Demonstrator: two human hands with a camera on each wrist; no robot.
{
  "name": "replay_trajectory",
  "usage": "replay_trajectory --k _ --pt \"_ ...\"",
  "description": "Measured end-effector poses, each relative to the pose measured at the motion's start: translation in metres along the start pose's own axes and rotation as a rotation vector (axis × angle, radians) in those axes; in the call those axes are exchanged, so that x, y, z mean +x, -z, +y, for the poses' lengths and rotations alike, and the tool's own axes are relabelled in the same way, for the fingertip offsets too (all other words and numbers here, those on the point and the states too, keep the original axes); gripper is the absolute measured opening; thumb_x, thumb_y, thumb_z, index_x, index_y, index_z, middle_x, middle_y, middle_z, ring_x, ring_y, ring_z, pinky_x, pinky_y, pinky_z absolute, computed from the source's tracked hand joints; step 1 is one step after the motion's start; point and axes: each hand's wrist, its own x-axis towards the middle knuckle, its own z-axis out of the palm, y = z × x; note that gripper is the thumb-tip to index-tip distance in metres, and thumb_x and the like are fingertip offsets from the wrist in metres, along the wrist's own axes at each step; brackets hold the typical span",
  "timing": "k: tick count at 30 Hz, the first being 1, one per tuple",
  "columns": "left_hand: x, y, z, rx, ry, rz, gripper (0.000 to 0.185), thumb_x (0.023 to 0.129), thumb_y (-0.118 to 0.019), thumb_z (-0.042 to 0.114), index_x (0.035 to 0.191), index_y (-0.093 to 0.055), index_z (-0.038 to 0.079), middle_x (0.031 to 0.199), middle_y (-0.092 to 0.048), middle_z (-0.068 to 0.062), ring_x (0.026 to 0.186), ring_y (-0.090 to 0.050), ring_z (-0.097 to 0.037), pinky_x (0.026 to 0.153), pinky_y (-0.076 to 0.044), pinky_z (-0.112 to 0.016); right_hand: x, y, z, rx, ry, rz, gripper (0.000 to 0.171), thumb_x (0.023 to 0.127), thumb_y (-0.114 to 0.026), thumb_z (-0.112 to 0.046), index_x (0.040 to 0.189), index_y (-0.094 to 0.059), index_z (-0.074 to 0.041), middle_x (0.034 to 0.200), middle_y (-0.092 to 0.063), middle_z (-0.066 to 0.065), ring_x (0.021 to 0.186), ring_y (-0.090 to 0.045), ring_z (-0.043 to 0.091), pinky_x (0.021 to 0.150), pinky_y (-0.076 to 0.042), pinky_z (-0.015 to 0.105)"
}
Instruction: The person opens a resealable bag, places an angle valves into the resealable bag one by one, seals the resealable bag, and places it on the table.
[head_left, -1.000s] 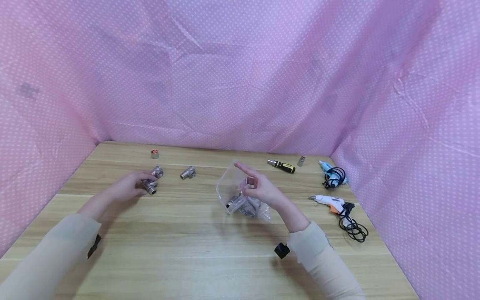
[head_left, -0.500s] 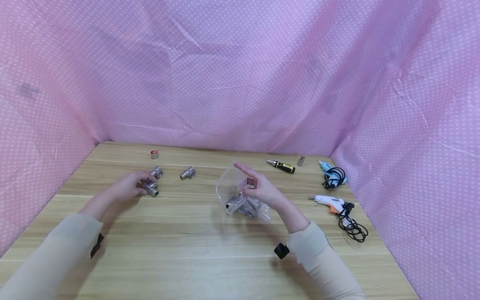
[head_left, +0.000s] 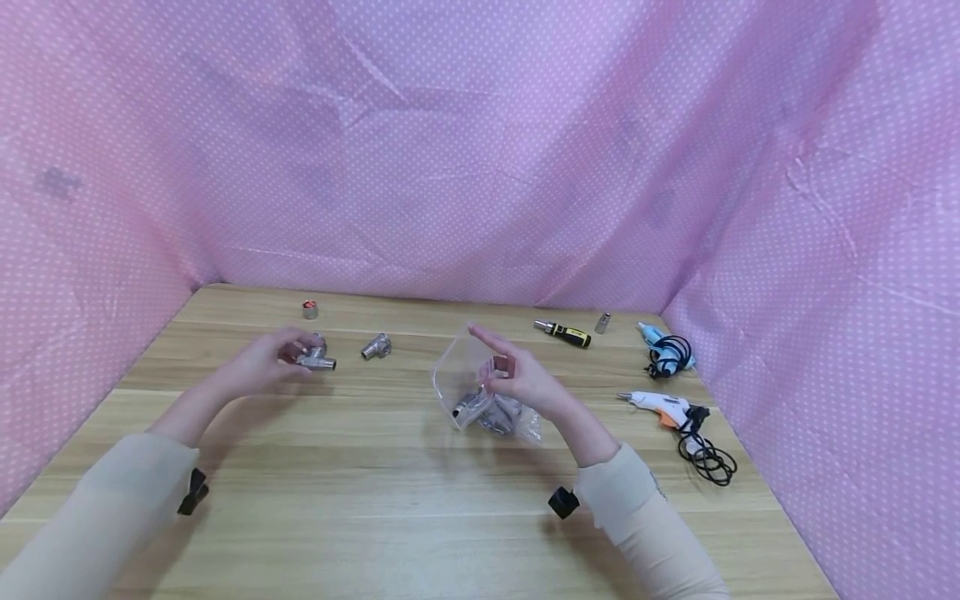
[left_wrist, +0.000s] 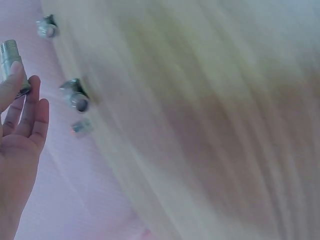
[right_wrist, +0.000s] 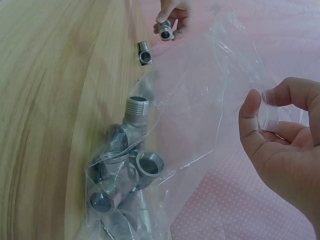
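- Fittings first: a silver threaded metal pipe fitting [head_left: 318, 361] sits in the fingertips of the left hand [head_left: 262, 367], lifted off the wooden table [head_left: 375, 500] in the left middle of the head view. The left wrist view shows its threaded end [left_wrist: 10, 52] poking above the fingers [left_wrist: 25, 110], which curl round it.
- Bag next: a clear plastic zip bag [head_left: 480, 387] at frame centre rests on the table, its mouth pinched up between thumb and fingers of the right hand [head_left: 521, 379]; the index finger points straight out.
- Inside the bag, the right wrist view shows several more silver fittings [right_wrist: 125, 170] heaped at the bottom, 1 with a threaded neck upright, others showing round open bores. They look smooth, hard and heavy for the thin film.
- Risk, as I judge it: the fitting is held only at the fingertips, so it could slip and roll off across the table. The bag mouth is held open by 1 hand alone and sags, so a fitting could catch the rim and miss; the weight inside could also tug the film out of the pinch.
- Further out: 2 loose silver fittings [head_left: 377, 345] and [head_left: 318, 342], and a small silver cap with a red top [head_left: 309, 309] at upper left.
- At right lie a black and yellow screwdriver [head_left: 562, 332], a blue glue gun [head_left: 663, 350] and a white and orange glue gun [head_left: 663, 407] with a black coiled cord.
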Motion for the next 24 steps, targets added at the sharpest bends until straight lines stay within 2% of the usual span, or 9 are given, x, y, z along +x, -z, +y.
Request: replay_trajectory --k 2,4,8,14,20,24 --pt "0.002 0.0 0.007 0.0 0.019 0.004 0.045 0.075 -0.077 0.004 0.115 -0.059 0.001 0.099 -0.066 -0.011 0.083 -0.063 -0.02 0.071 -0.054 -0.026 0.0 0.0 0.0 -0.005 -0.002 0.0 0.084 0.079 -0.054 0.016 0.15 -0.024 -0.018 0.157 -0.016 -0.003 0.091 -0.056 0.026 0.07 -0.054 0.022" --pt "0.004 0.0 0.016 0.004 0.03 0.01 0.043 0.075 -0.079 0.009 0.114 -0.06 0.004 0.097 -0.067 -0.008 0.081 -0.062 -0.018 0.069 -0.054 -0.025 0.001 0.0 0.0 -0.011 -0.001 -0.001 0.084 0.079 -0.055 0.016 0.15 -0.024 -0.018 0.157 -0.016 -0.003 0.092 -0.056 0.031 0.07 -0.054 0.022" --pt "0.007 0.001 0.035 0.037 -0.003 0.033 0.039 0.075 -0.08 0.017 0.108 -0.062 0.007 0.092 -0.065 -0.004 0.078 -0.058 -0.016 0.065 -0.051 -0.024 0.001 0.0 -0.001 -0.019 0.001 0.0 0.084 0.08 -0.056 0.015 0.15 -0.025 -0.019 0.157 -0.017 -0.003 0.095 -0.054 0.038 0.07 -0.054 0.023" --pt "0.01 0.001 0.069 0.051 -0.04 0.083 0.038 0.074 -0.081 0.026 0.104 -0.064 0.009 0.088 -0.064 -0.001 0.077 -0.055 -0.018 0.062 -0.048 -0.022 0.002 0.0 -0.001 -0.023 -0.001 -0.001 0.084 0.08 -0.056 0.015 0.15 -0.024 -0.019 0.157 -0.019 -0.002 0.092 -0.056 0.026 0.069 -0.053 0.022" --pt "0.013 -0.006 0.103 0.014 -0.061 0.127 0.036 0.075 -0.08 0.025 0.104 -0.065 0.009 0.088 -0.065 0.0 0.079 -0.056 -0.019 0.064 -0.048 -0.026 0.002 -0.002 -0.003 -0.003 -0.012 0.004 0.084 0.081 -0.055 0.016 0.15 -0.025 -0.021 0.155 -0.021 -0.004 0.092 -0.055 0.032 0.069 -0.053 0.021" --pt "0.017 -0.014 0.12 -0.011 -0.12 0.165 0.034 0.074 -0.081 0.021 0.102 -0.066 0.009 0.087 -0.066 0.003 0.079 -0.058 -0.015 0.067 -0.05 -0.027 0.003 -0.002 -0.005 0.011 -0.022 -0.007 0.084 0.081 -0.054 0.017 0.15 -0.023 -0.02 0.155 -0.021 0.0 0.088 -0.056 0.019 0.068 -0.052 0.02"
